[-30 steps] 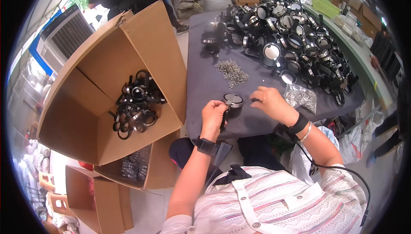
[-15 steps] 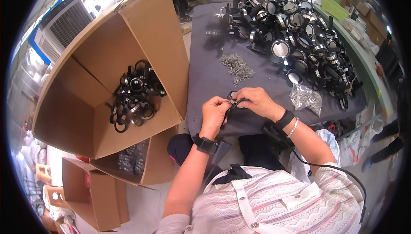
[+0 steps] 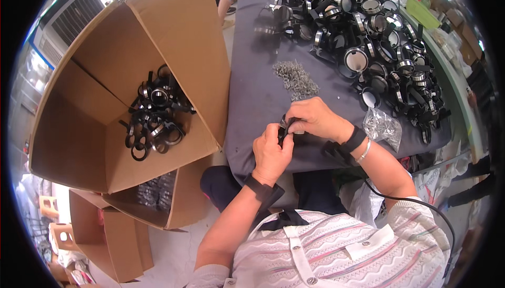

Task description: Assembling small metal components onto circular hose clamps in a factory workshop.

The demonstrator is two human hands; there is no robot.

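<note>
My left hand (image 3: 271, 150) and my right hand (image 3: 319, 120) meet over the near edge of a grey padded table (image 3: 252, 93). Both are closed on a small black piece (image 3: 284, 128), pinched between thumbs and fingertips; my fingers cover most of it, so its exact kind is hidden. Just beyond my right hand lies a heap of tiny silver metal parts (image 3: 295, 80). To its right rests a clear plastic bag (image 3: 383, 128) of similar small parts. Farther back, round silver-rimmed pieces with black bands (image 3: 356, 60) are piled high.
At the left a large open carton (image 3: 181, 30) leans beside the table, with black ring-shaped pieces (image 3: 158, 96) inside. Smaller cartons (image 3: 123, 240) stand below it. A cable (image 3: 407, 199) runs along my right arm. Another person's arm (image 3: 226, 2) shows behind the table.
My left hand has turned and come closer to my right, and the black piece is now more covered by my fingers. Another person's arm has appeared at the back. The whole view has shifted slightly.
</note>
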